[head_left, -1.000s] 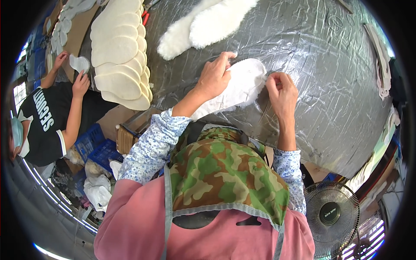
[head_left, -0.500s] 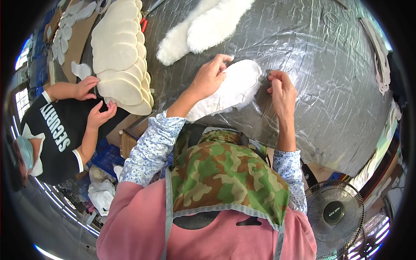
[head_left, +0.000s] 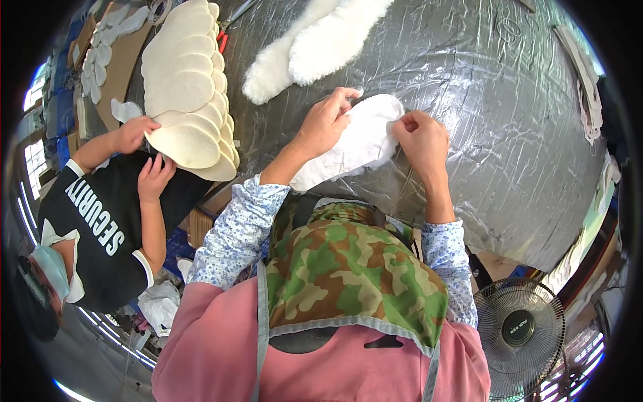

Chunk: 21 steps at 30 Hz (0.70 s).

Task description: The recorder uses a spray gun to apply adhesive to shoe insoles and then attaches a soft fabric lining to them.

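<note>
A white insole-shaped piece (head_left: pixel 355 142) with a fleecy fringe along its lower edge lies slanted on the table in front of me. At its upper left edge my left hand (head_left: pixel 326 125) is closed, with bent fingers and the thumb against the piece. My right hand (head_left: pixel 423 139) pinches the rim on the other side, near the rounded far end. Whether anything small, such as a thread, sits between those fingertips cannot be made out. Beyond my left hand lie two fluffy white fleece insoles (head_left: pixel 328 50), partly overlapping.
Dark, shiny sheeting covers the table (head_left: pixel 495 174). Overlapping rows of cream insoles (head_left: pixel 181 80) lie at the left, where a co-worker's hands (head_left: pixel 151 151) touch the nearest ones. Something red-handled (head_left: pixel 222 41) lies beside them. A fan (head_left: pixel 519 328) stands at the lower right.
My right hand has moved left, from just off the white piece onto its rim. My left hand has hardly moved. The co-worker's hands have shifted on the cream insoles, lifting an edge.
</note>
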Each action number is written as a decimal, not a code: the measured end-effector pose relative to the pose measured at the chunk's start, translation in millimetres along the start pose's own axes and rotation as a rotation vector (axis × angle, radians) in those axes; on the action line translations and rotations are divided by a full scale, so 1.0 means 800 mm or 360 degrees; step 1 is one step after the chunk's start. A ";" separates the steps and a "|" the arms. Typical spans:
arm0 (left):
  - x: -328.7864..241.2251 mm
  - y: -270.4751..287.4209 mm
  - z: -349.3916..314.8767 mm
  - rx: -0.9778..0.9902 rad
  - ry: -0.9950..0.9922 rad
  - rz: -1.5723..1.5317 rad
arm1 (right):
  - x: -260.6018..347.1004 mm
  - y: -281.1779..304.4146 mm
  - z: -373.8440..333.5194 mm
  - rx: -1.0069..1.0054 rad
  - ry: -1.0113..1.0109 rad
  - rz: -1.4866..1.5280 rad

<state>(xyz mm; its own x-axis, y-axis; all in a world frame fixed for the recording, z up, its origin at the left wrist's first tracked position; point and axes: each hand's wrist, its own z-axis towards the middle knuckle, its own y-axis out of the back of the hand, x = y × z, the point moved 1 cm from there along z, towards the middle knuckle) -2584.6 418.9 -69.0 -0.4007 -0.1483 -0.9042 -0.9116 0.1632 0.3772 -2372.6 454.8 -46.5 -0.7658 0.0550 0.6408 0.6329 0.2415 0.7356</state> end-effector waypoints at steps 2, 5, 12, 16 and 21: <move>0.001 0.005 -0.001 -0.0001 0.0011 -0.0004 | -0.012 -0.001 -0.004 -0.0010 -0.0168 0.0380; 0.007 0.014 -0.002 0.0058 0.0120 -0.0227 | -0.035 -0.011 -0.005 0.0066 -0.0350 0.0875; 0.017 0.022 -0.011 0.0303 0.0375 -0.0809 | -0.021 -0.020 -0.016 0.0294 -0.0974 0.2169; 0.020 0.019 -0.009 0.0306 0.0349 -0.0862 | -0.024 -0.009 -0.012 0.0280 -0.0649 0.1581; 0.028 0.017 -0.007 0.0290 0.0285 -0.0793 | -0.005 -0.005 0.004 -0.0095 -0.0033 0.0312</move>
<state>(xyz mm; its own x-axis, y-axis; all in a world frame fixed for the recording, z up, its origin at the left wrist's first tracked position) -2606.0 412.6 -82.8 0.0511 -0.4113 -0.9101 -0.9706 0.1942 -0.1422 -2372.6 456.6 -52.6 -0.6289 0.1154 0.7689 0.7753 0.1662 0.6093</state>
